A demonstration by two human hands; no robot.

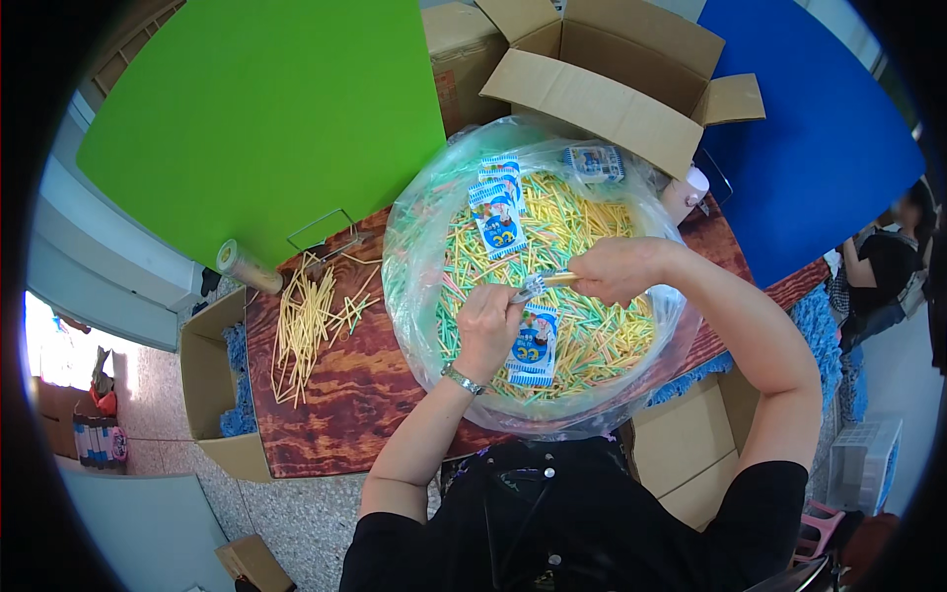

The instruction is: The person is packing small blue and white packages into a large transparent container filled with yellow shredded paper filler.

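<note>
Over a wide round tub lined with a clear plastic bag [406, 259], my two hands meet. My left hand [488, 324], with a watch at its wrist, is closed on a small blue-and-white packet [533, 287]. My right hand [619, 269] pinches a short bundle of yellow sticks [561, 280], whose left end meets the packet; whether it is inside is too small to tell. Thin straw-like sticks [602, 335] in yellow, green and pink fill the tub. On them lie flat blue-and-white packets [497, 225], another packet [533, 347] below my left hand, and more packets [595, 163] at the far side.
Loose yellow sticks [306, 335] and a clear cylindrical jar [247, 266] are on the left of the reddish wooden table [345, 424]. An open cardboard box [612, 94] stands behind the tub, beside a white bottle [685, 193]. Green [266, 118] and blue boards [819, 138] flank it. A person [883, 261] is at far right.
</note>
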